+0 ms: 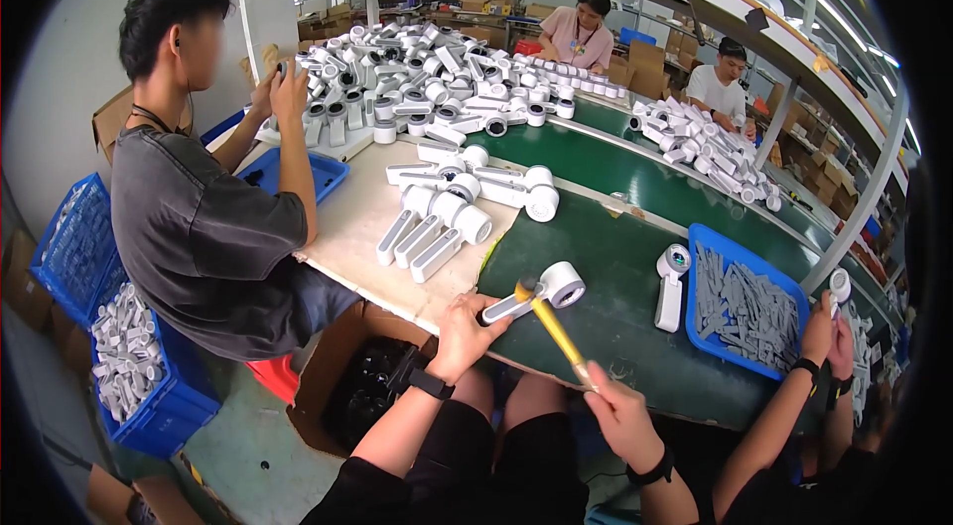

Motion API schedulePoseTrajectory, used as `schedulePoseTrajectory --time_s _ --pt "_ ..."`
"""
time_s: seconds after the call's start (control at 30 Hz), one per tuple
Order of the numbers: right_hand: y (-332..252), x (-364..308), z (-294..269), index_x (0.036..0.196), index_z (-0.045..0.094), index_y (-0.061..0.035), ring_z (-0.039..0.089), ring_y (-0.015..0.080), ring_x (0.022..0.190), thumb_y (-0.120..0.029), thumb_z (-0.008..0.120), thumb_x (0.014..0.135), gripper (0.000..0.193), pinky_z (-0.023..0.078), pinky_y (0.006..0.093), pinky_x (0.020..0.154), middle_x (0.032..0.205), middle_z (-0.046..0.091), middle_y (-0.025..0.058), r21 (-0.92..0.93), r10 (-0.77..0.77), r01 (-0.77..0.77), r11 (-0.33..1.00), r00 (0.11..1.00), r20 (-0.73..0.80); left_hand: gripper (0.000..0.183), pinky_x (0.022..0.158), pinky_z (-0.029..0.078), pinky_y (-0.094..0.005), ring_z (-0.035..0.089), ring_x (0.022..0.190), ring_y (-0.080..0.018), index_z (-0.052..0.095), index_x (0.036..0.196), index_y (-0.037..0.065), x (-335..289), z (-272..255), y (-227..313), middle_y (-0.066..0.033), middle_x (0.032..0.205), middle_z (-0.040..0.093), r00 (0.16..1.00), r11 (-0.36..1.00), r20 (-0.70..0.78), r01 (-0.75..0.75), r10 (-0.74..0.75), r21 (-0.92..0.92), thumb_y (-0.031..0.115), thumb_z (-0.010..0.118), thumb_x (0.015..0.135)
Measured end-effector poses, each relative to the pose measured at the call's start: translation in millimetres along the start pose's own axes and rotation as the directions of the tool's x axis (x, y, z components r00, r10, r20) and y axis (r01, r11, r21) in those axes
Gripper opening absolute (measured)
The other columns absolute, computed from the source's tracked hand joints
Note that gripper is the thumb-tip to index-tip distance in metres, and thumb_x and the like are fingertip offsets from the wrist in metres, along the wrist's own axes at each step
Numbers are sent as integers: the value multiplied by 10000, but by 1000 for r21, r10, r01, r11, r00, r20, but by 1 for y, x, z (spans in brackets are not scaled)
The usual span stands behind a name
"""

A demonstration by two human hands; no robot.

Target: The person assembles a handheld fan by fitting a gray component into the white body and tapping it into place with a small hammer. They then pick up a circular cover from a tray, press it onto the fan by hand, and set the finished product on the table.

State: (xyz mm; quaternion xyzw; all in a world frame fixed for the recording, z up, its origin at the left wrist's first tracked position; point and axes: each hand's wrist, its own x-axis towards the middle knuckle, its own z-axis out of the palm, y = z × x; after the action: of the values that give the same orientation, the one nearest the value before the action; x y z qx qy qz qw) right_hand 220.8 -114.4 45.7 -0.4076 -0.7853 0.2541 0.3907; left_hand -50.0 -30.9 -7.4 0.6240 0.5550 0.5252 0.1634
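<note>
Showing a round white head (562,278), the device (550,283) has a grey-faced handle (504,309).

Yellow-handled hammer (558,334): one
White-and-grey round-headed plastic devices (669,304): too many to count
Shallow blue plastic trays (733,360): two
Brown cardboard box (327,366) beneath the counter (635,346): one
Co-workers (204,217): four

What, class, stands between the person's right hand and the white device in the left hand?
Only the yellow-handled hammer, gripped by the right hand; its head lies over the white device, though whether they touch cannot be told. Nothing else visible blocks the way.
</note>
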Motion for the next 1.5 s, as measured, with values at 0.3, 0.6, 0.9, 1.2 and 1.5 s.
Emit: schedulePoseTrajectory --time_s 0.3,0.6,0.9,1.2,1.5 --pt "-20 -1 6 1357 543 -7 624 294 763 -66 622 936 432 493 345 710 887 629 164 18 9 -12 1000 986 164 280 799 494 -403 625 858 -337 700 896 -5 -3 1 -7 -172 857 661 998 998 -51 -24 27 65 187 795 716" --pt "-21 -3 7 1362 535 10 615 250 766 -40 644 911 466 487 314 716 893 619 154 10 -62 62 998 990 129 295 790 500 -413 628 864 -342 707 909 14 0 2 -15 -163 860 667 1000 996 -27 -2 4 84 219 820 730" --pt "-2 7 -4 1361 527 17 616 270 729 -30 605 931 440 483 329 693 877 629 186 -62 59 -55 997 996 60 299 816 503 -397 648 875 -325 728 951 22 1 0 -7 -161 884 687 1000 995 10 -12 12 97 220 811 742" --pt "20 -5 -6 1411 505 -14 482 56 581 -25 585 941 476 406 211 532 765 558 9 33 125 -125 992 992 -5 301 812 478 -426 615 936 -305 686 999 80 12 4 16 -112 921 651 986 928 13 -162 167 335 231 785 758" --pt "11 -40 -15 1419 508 -33 502 50 559 8 589 915 512 418 198 513 785 593 10 256 301 -280 925 952 -48 207 775 463 -455 595 901 -340 655 931 78 41 -15 -9 -130 887 621 922 840 -82 -306 379 448 116 757 756"
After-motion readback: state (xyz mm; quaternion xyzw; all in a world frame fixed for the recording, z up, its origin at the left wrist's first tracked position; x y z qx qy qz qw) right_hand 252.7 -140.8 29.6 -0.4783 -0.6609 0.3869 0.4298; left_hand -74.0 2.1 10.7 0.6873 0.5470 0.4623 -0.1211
